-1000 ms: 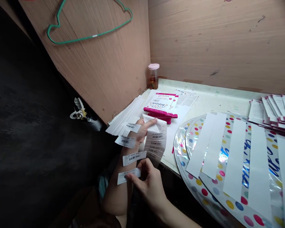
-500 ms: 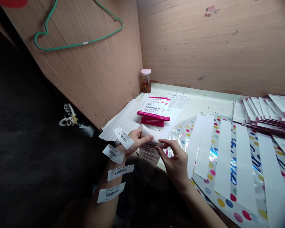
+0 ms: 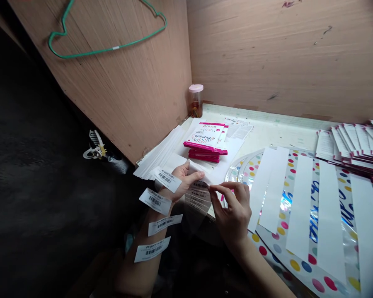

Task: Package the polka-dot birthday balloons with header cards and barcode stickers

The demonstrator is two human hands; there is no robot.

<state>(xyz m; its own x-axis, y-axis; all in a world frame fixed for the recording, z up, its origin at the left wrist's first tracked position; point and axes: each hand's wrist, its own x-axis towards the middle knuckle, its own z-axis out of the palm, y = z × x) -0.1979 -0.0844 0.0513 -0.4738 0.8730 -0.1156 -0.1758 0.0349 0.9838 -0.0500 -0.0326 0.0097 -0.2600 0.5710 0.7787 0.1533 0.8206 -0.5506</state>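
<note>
My left hand [image 3: 183, 182] is closed around a strip of barcode labels [image 3: 198, 195], whose translucent lower end hangs below the table edge. The thumb presses on the folded white part. My right hand [image 3: 233, 209] pinches the edge of a label at the strip's right side, thumb against index finger. Loose barcode stickers [image 3: 155, 200] cling by part of their surface to the back of my left hand, wrist and forearm. Just beyond my hands, a stack of pink-and-white packets [image 3: 205, 138] marked "prima" and "Birthday" lies on white paper.
White paper strips [image 3: 163, 151] lie at the left wall. Clear dotted foil balloons [image 3: 295, 265] with paper strips across them cover the right side. More packets [image 3: 351, 142] are fanned at the far right. A lidded jar [image 3: 196, 101] stands in the corner; a green hanger [image 3: 112, 49] hangs left.
My right hand has drawn its fingertips closer together at the label's edge and turned slightly. The whole view has shifted a little, moving the scene rightward.
</note>
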